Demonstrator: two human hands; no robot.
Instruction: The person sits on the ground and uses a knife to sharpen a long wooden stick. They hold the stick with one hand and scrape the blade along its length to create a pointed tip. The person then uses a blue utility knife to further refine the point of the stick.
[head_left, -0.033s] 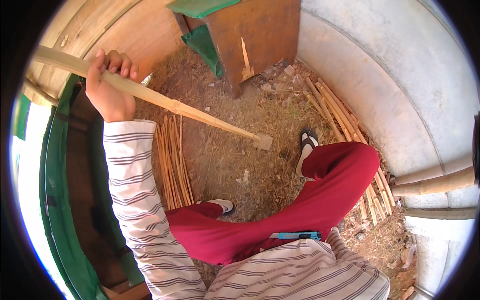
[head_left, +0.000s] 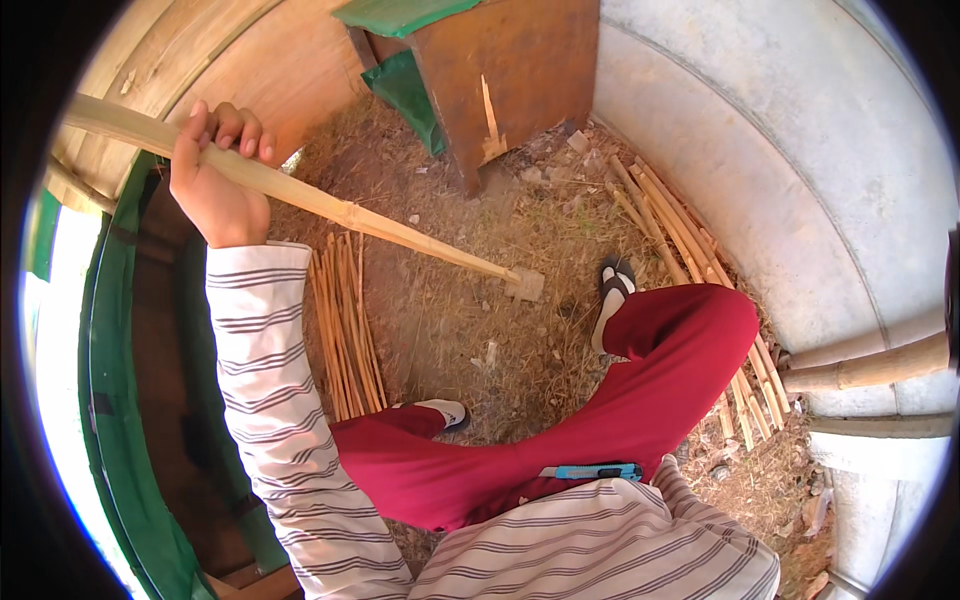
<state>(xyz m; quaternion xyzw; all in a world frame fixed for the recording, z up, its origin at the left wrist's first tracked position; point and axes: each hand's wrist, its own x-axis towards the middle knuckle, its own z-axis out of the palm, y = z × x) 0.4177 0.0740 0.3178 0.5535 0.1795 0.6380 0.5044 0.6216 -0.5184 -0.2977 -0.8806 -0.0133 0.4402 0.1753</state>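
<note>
Still, the left grip (head_left: 222, 200) holds the bamboo strip (head_left: 400, 231), practically unmoved

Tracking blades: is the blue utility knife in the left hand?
No, the knife lies against red trousers; the left hand holds a long pale bamboo strip.

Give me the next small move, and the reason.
Probably reach for the cutter with the right hand, if it is free: the cutter lies at the lap of the red trousers, the left hand is taken up gripping the pole, and the right hand is out of view.
</note>
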